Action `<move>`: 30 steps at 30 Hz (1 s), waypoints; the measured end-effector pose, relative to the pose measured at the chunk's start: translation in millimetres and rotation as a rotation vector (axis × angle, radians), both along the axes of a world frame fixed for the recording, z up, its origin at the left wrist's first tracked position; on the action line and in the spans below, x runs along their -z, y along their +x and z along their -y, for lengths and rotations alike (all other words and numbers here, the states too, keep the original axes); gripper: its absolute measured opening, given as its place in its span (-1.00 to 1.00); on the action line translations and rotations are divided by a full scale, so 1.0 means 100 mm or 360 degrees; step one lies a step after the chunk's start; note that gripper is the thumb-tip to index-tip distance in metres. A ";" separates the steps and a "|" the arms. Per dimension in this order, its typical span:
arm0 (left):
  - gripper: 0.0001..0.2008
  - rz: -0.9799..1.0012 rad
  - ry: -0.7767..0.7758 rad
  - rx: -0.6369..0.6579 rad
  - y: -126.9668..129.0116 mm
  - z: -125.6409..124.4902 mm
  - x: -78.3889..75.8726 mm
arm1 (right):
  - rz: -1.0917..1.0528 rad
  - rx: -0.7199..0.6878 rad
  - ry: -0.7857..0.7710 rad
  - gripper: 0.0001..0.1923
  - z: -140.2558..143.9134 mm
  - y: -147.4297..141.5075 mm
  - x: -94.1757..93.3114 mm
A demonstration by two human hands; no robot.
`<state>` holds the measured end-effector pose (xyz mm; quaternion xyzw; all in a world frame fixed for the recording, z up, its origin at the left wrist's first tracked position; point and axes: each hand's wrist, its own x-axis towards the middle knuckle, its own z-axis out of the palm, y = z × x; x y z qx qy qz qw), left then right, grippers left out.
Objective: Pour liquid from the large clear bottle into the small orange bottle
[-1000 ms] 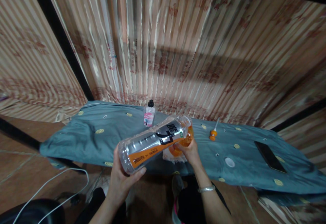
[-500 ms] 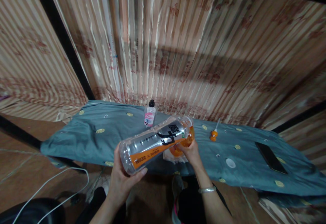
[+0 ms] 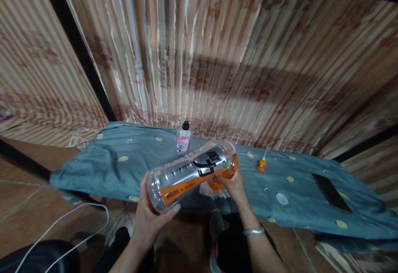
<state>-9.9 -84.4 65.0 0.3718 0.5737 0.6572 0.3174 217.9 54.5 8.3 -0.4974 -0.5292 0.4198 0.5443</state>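
The left hand (image 3: 148, 219) is gripping the base of a big clear bottle (image 3: 189, 172), tipped nearly flat above the near edge of the blue cloth (image 3: 102, 169). The right hand (image 3: 234, 185) is clasping an orange funnel-like piece (image 3: 228, 172) at the bottle's mouth. The bottle is looking almost empty, so the pouring seems nearly finished, while a white cap (image 3: 281, 199) is lying unused to the right.

a clear plastic bottle (image 3: 189, 172) with an orange-and-black label, tipped nearly sideways, neck toward the teal cloth.
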 end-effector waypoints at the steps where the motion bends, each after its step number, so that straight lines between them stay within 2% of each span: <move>1: 0.00 -0.0002 0.0002 -0.0006 0.00 0.00 0.00 | 0.0001 -0.0003 0.0000 -0.31 0.00 0.00 -0.01; 9: -0.01 0.0001 0.0018 -0.0019 0.02 -0.01 0.00 | -0.0095 -0.0040 0.0009 -0.35 0.00 -0.01 -0.01; 30: 0.00 0.0006 0.0007 0.0013 0.00 -0.01 0.02 | -0.0067 -0.0013 -0.0021 -0.32 -0.01 0.00 0.00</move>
